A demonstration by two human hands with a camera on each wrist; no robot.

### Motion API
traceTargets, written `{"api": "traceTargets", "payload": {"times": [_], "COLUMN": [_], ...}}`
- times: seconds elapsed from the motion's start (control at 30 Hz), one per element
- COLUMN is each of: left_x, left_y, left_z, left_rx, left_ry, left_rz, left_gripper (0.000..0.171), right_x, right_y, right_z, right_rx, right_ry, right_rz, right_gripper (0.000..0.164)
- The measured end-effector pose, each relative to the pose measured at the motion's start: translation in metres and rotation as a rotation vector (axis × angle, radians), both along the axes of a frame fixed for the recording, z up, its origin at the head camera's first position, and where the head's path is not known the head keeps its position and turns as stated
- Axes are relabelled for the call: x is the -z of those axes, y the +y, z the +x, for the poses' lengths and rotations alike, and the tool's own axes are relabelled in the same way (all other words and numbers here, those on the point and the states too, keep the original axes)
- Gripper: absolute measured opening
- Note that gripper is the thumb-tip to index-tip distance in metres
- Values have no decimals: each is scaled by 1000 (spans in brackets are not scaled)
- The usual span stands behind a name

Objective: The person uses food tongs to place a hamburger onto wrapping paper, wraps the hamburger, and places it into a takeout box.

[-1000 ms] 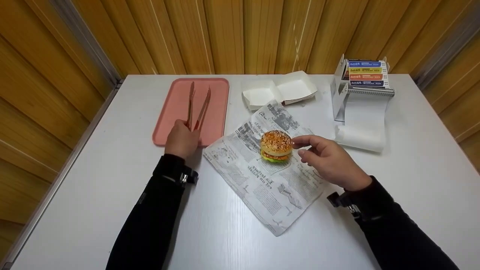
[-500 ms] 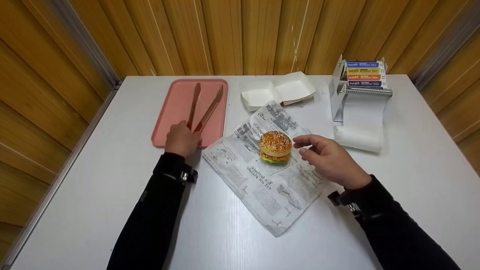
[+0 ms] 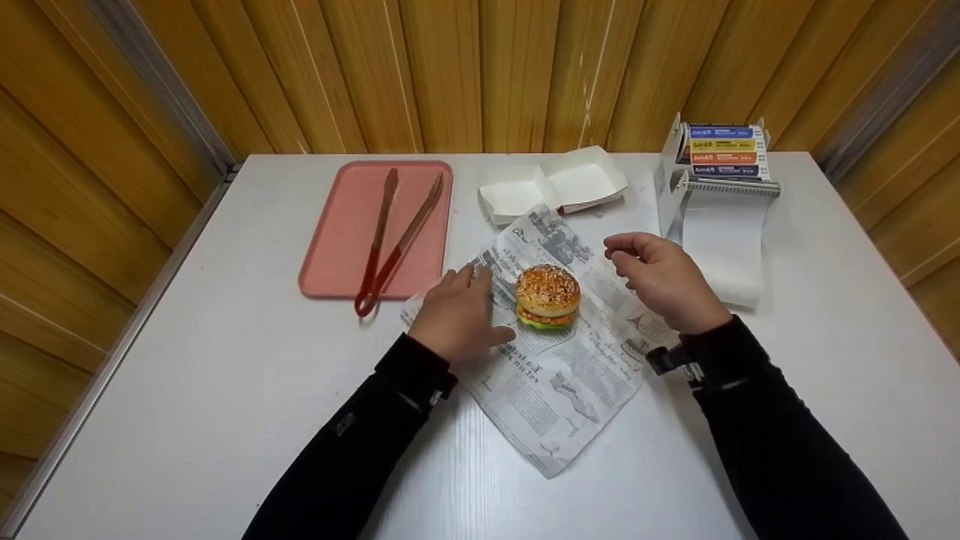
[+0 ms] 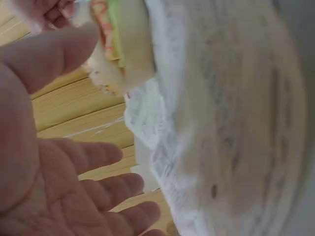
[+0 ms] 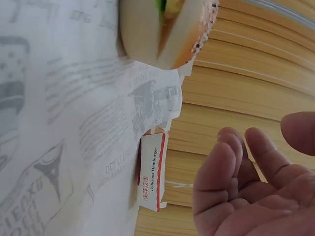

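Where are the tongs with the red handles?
In the head view, the tongs lie on the pink tray, left of the burger, their joined red end poking over the tray's near edge.

In the left wrist view, the top edge cuts off the burger (image 4: 134, 44) and the printed paper (image 4: 226, 108) is blurred.

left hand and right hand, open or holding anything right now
Left hand: open, holding nothing, beside the hamburger.
Right hand: open, loosely curled, holding nothing.
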State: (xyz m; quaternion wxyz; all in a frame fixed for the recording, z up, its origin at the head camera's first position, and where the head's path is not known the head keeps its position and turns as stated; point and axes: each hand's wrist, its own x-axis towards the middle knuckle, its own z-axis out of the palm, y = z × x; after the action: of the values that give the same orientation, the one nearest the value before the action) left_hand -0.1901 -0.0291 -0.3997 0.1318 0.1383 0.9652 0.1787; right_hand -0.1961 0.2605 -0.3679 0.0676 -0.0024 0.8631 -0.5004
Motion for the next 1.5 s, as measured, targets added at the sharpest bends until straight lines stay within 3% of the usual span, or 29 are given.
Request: {"api": "traceTargets", "payload": {"times": [0.2, 0.4, 0.7, 1.03, 1.27, 1.5], "left_x": [9, 8, 3, 5, 6, 3], "left_y": [2, 0, 4, 9, 9, 4], "left_z": [-6, -5, -2, -2, -1, -4], "left_rx": [67, 105, 157, 162, 161, 133], "left_ry": [-79, -96, -56, -44, -53, -84], "left_rz": [-136, -179, -206, -200, -210, -193], "left_gripper": [107, 100, 90, 89, 92, 95], "right_x": [-4, -4, -7, 0, 2, 1], "right_y": [-6, -13, -21, -35, -40, -43], "right_z": [-12, -26, -61, -102, -111, -111], "right_rx": [49, 52, -110, -292, -309, -253], "right_ry": [-2, 13, -87, -109, -146, -26], "right_rz": [2, 83, 299, 513, 509, 510], "right_gripper": [46, 47, 59, 62, 63, 52]}}
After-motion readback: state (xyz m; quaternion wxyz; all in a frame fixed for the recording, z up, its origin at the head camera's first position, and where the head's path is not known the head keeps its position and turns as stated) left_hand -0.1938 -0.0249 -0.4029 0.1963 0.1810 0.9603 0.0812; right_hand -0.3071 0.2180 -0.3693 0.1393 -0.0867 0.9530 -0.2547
